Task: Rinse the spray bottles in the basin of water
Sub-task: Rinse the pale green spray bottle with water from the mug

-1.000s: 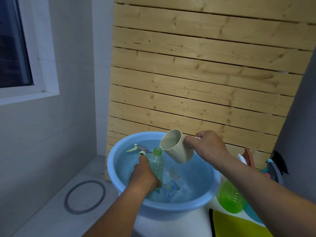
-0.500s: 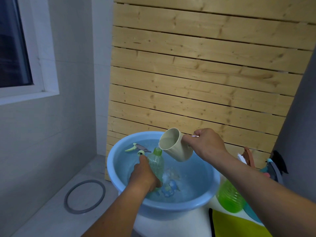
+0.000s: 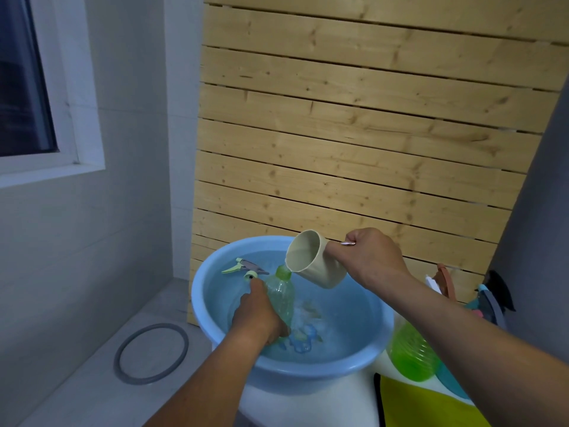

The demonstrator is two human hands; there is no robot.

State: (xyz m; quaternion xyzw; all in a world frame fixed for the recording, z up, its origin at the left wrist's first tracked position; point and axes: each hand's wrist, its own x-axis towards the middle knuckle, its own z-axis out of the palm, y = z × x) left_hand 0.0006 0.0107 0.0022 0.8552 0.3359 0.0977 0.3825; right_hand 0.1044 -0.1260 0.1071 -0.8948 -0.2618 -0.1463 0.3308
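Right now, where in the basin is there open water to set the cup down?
Open water lies along the right side of the blue basin, below the cup. The left and middle are crowded: the spray head floats at the far left, and the left hand grips the bottle.

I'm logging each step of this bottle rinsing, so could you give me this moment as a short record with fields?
Setting: blue basin holding water, in front of a slatted wooden panel
Left hand: grips the clear bottle, upright in the basin
Right hand: holds the beige cup, tipped with its lip at the bottle's green neck
Spray head: off the bottle, lying at the basin's far left
Beside basin: green bottle at the right
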